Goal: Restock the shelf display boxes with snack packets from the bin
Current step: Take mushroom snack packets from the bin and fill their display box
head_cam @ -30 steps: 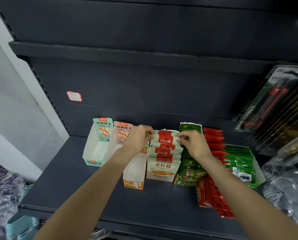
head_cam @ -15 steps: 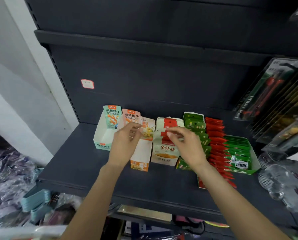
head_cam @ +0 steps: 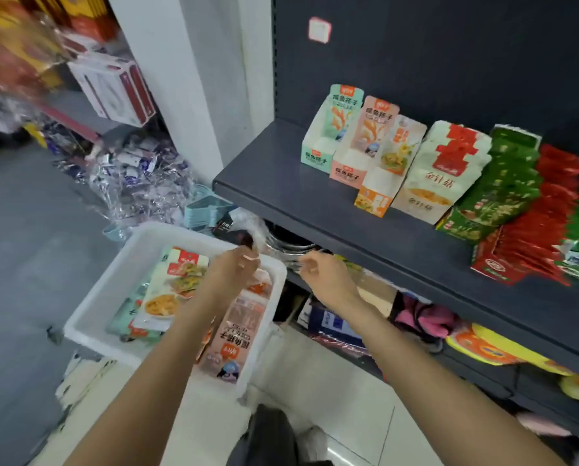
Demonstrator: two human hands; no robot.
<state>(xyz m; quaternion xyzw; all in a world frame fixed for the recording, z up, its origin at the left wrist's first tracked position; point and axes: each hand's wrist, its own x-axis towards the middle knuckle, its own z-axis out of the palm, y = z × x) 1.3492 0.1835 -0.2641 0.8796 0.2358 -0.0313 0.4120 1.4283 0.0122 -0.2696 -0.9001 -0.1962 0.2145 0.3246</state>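
Note:
A white plastic bin [head_cam: 137,253] stands on the floor below the shelf and holds several snack packets, among them white ones with a yellow picture [head_cam: 162,302] and a long pink one [head_cam: 236,334]. My left hand [head_cam: 232,272] hovers over the bin's far right corner, fingers loosely curled, holding nothing. My right hand [head_cam: 325,279] hangs just right of the bin, also loosely curled and holding nothing. On the dark shelf [head_cam: 301,200] stand display boxes: mint [head_cam: 318,153], pink [head_cam: 347,166], orange [head_cam: 374,196], a full white-and-red one [head_cam: 442,169], then green [head_cam: 496,193] and red [head_cam: 530,243] ones.
Clear wrapped goods and pale blue plastic items [head_cam: 207,210] lie left of the shelf front. A white pillar [head_cam: 194,79] rises beside the shelf. Lower shelves hold coloured goods [head_cam: 426,317]. A dark shoe [head_cam: 271,435] shows on the tiled floor.
Both hands have left the white-and-red box on the shelf and dropped down to the bin. My view has swung down and left, bringing the bin and floor into sight.

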